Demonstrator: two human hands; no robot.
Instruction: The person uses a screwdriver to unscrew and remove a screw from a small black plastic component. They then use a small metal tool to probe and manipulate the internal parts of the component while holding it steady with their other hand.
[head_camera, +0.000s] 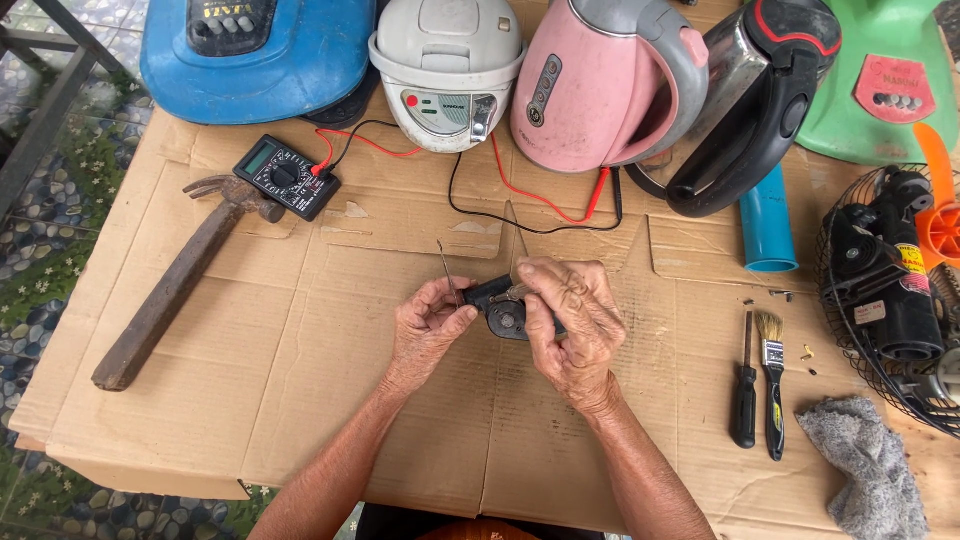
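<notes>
Small black plastic part (503, 312) at frame centre is sitting half hidden between both hands, its shape hard to make out. Left hand (428, 325) is pinching its left end along with a thin metal tool (447, 270); right hand (570, 325) is curling over it, fingertips pressing its top above the brown cardboard sheet (300, 340).

Two bare forearms enter from the bottom edge, with no sleeves, watch, rings or gloves. The left hand (428, 325) and right hand (572, 325) look wrinkled and veined.
</notes>
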